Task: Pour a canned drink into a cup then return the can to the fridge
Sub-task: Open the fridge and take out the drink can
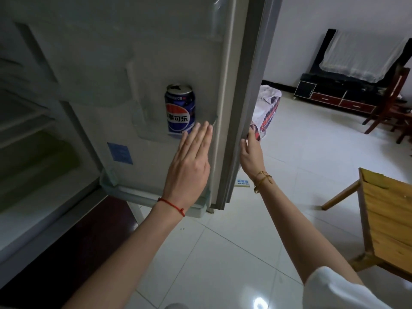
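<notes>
A blue Pepsi can (180, 108) with an opened top stands upright on a shelf in the fridge door (156, 63). My left hand (189, 161) is flat with straight fingers just below and right of the can, its fingertips near the shelf rim, holding nothing. My right hand (250, 152) grips the outer edge of the open fridge door, fingers curled round behind it. No cup is in view.
The fridge interior (29, 134) with its shelves lies open at left. A wooden table (388, 219) stands at right. A checked bag (267, 108) sits on the tiled floor behind the door, and a power strip (242, 182) lies below it.
</notes>
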Motion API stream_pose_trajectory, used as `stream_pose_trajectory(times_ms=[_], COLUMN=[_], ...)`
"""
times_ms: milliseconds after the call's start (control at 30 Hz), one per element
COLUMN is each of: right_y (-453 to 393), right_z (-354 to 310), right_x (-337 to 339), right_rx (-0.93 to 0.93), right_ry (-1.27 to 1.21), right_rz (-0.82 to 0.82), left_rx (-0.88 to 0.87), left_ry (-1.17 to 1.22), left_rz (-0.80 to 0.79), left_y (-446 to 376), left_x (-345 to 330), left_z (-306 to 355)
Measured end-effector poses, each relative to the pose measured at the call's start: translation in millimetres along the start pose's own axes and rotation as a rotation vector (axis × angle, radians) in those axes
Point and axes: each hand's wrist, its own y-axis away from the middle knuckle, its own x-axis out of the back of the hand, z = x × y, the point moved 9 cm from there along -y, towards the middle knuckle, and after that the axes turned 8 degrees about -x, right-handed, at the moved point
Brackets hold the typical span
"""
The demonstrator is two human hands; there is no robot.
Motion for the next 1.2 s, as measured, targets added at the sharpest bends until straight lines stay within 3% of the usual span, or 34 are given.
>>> stream_pose_trajectory(times_ms=[367, 833, 1033, 1200], right_y=[-79.3, -165.4, -187.3, -205.0], right_z=[32.7, 45.0, 44.5, 49.1], right_x=[-26.0, -54.3, -63.4, -73.4], right_rx=[-0.055, 0.119, 0.133, 0.16], right_ry=[-0.029, -0.193, -0.246, -0.244], right_rz=[-0.109, -0.343, -0.424, -0.449], left_rx=[0.091, 0.304, 0.664, 0.848], left_ry=[-0.029, -0.174, -0.024, 0.025], left_rz=[-0.01, 0.11, 0.463, 0.491], left_y=[-40.5, -101.2, -117.9, -141.6], left_x=[-40.8, -79.6, -43.3, -42.1], left_z=[-19.5, -25.7, -54.9, -98.3])
